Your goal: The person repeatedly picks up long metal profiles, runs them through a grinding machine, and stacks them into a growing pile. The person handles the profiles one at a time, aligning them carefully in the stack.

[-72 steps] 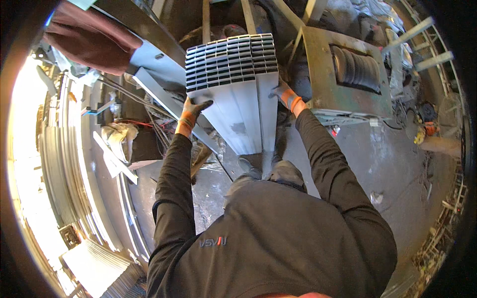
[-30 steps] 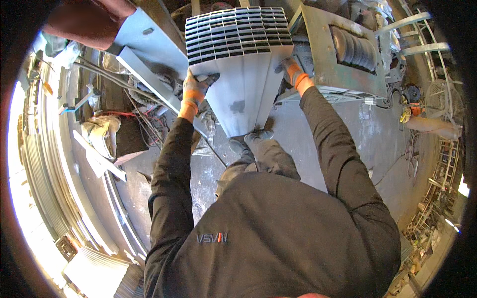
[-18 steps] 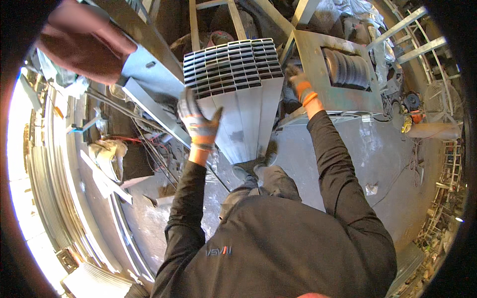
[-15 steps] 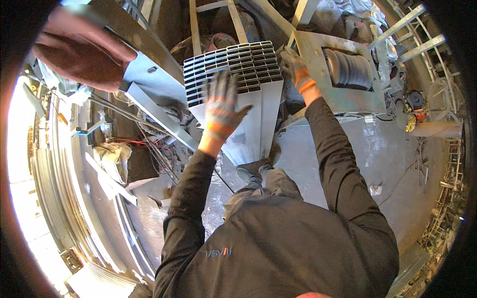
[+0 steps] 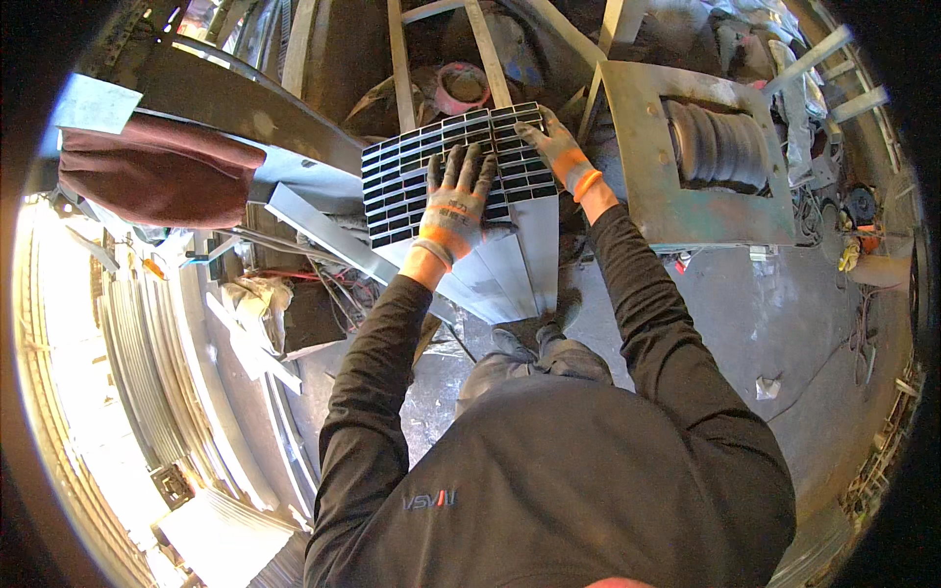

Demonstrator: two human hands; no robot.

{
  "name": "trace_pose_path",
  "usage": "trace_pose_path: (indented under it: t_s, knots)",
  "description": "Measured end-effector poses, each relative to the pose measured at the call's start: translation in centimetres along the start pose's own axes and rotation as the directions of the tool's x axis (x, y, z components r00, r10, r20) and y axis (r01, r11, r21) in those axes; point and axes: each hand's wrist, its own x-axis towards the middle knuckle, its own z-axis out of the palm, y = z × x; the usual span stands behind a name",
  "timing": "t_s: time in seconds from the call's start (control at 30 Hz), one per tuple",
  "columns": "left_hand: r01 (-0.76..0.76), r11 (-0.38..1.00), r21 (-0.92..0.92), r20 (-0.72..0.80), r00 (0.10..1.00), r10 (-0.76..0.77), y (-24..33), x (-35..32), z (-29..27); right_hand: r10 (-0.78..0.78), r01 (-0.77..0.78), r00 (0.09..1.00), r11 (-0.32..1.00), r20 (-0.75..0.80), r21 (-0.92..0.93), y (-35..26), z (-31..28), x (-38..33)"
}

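Observation:
A stack of grey rectangular metal tubes stands in front of me, its dark open ends in rows toward the far side. My left hand, in a grey and orange work glove, lies on the tube ends with its fingers stretched and spread. At the far right corner of the stack is my right hand, gloved alike. Its fingers reach over the top edge of the end tubes, apart from one another, and no separate thing shows in them.
Right of the stack stands a worn metal machine housing with a ribbed roller. A brown cloth hangs over a beam at left. Long metal profiles lie along the left side. A pinkish round container sits behind the stack.
My left hand has come down flat on the tube ends. My right hand has moved from beside the stack onto its far right corner. The view has shifted slightly.

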Motion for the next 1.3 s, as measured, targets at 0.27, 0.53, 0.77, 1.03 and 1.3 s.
trace_pose_path:
  t_s: [0.27,0.53,0.77,1.03,1.3]
  knots:
    - [-0.023,0.993,-0.117,-0.033,0.999,0.019,-0.3,0.0,-0.8,-0.031,0.032,0.999,0.999,0.009,-0.034,-0.3,0.1,-0.7]
    - [0.032,0.991,-0.126,-0.061,0.997,-0.04,0.1,0.1,-0.2,0.104,-0.108,0.99,0.993,-0.093,-0.046,0.9,-0.2,2.4]
    - [0.008,0.989,-0.147,-0.093,0.995,-0.022,-0.1,-0.2,-0.6,0.251,-0.278,0.946,0.953,-0.203,-0.119,-0.3,0.2,5.6]
    - [0.017,0.99,-0.137,-0.093,0.995,-0.029,0.1,-0.2,-0.7,0.11,-0.138,0.947,0.988,-0.303,-0.073,1.3,1.8,5.7]
    - [0.033,0.967,-0.253,-0.183,0.98,-0.081,-0.3,-0.3,-0.7,-0.723,0.543,0.65,0.228,0.233,-0.808,-5.1,1.9,1.1]
